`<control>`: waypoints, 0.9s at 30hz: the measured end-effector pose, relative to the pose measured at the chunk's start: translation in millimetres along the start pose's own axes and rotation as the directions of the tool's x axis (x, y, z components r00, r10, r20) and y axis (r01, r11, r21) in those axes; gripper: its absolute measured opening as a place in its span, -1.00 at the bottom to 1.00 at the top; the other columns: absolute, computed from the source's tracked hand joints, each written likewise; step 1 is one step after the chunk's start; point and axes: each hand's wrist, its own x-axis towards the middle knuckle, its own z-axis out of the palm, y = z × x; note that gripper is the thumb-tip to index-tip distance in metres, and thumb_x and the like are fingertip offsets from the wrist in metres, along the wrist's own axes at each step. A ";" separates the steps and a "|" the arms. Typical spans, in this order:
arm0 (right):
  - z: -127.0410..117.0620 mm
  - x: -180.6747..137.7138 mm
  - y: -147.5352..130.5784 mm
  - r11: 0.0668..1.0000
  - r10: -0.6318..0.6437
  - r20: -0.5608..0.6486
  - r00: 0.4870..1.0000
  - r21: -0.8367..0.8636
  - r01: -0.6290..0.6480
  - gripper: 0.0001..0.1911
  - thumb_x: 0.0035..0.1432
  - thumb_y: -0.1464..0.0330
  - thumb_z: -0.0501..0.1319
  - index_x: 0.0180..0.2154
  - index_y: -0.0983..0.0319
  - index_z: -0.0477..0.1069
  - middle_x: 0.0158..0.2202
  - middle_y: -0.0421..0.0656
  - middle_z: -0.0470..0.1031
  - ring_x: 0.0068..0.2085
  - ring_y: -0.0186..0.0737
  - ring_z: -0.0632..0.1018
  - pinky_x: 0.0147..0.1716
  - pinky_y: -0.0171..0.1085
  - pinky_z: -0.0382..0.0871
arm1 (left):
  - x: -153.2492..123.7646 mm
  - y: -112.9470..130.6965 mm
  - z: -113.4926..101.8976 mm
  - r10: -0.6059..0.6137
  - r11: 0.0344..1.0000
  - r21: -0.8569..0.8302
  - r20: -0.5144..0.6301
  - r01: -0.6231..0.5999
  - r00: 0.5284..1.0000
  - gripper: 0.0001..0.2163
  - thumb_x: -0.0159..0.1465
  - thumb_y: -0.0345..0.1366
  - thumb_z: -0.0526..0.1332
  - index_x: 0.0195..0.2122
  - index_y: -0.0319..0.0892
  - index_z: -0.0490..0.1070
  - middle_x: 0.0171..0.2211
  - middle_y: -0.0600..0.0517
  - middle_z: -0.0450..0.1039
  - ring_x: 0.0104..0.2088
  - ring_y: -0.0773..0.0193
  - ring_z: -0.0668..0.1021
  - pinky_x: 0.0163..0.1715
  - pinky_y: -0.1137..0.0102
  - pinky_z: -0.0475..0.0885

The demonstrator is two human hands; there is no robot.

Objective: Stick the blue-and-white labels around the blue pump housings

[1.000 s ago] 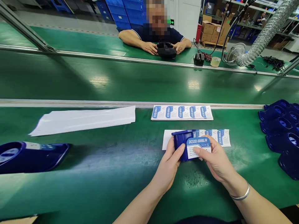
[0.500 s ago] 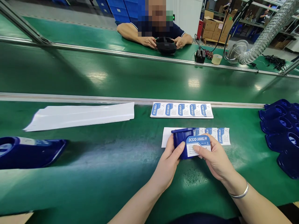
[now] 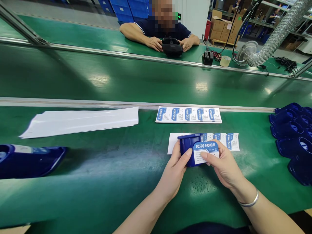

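My left hand (image 3: 177, 162) grips a dark blue plastic housing (image 3: 187, 141) by its left side, thumb on its front. A blue and white label (image 3: 206, 146) printed "DC52Q-5000L/H" lies over the housing's right part. My right hand (image 3: 223, 162) pinches this label, its thumb across the printed face and its other fingers mostly hidden behind. Whether the label is stuck down cannot be made out. Behind both hands lies a label strip (image 3: 232, 142), its left end bare white, partly covered by the housing.
Farther back is a stack of label sheets (image 3: 188, 115). White backing paper (image 3: 83, 122) lies left of it. One labelled blue housing (image 3: 31, 162) rests at the left, several more (image 3: 296, 130) at the right. Across the bench, a person (image 3: 156, 35) holds a black device (image 3: 172, 47).
The view shifts slightly, moving the surroundings a little to the left. My hands keep the same hold on the housing and label.
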 end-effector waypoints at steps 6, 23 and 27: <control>0.3 0.2 0.1 1.000 -0.004 -0.014 1.000 0.001 0.004 -0.71 0.04 0.31 0.54 -0.28 0.19 0.48 -0.41 -0.27 0.44 -0.40 -0.32 0.39 -0.36 -0.35 0.35 | -0.7 0.2 0.5 0.008 1.000 -0.004 0.003 -0.008 1.000 -0.31 0.28 -0.06 0.35 0.40 0.08 0.14 0.36 0.00 0.25 0.37 -0.06 0.25 0.30 0.15 0.27; 1.8 -0.8 -0.1 1.000 0.000 -0.022 1.000 -0.001 0.000 -0.69 0.03 0.29 0.54 -0.28 0.19 0.47 -0.41 -0.27 0.44 -0.41 -0.32 0.39 -0.36 -0.34 0.35 | -0.4 2.2 2.9 0.008 1.000 0.005 -0.002 -0.008 1.000 -0.40 0.28 -0.06 0.34 0.32 0.06 0.26 0.37 0.01 0.25 0.38 -0.05 0.22 0.30 0.15 0.25; 2.4 -0.6 -0.8 1.000 0.005 -0.020 1.000 0.008 -0.005 -0.70 0.03 0.30 0.54 -0.29 0.19 0.46 -0.43 -0.28 0.42 -0.42 -0.33 0.37 -0.37 -0.35 0.34 | 0.1 1.6 1.7 0.006 1.000 0.003 0.011 -0.006 1.000 -0.46 0.31 -0.08 0.32 0.30 0.04 0.28 0.38 0.02 0.21 0.38 -0.03 0.23 0.31 0.16 0.23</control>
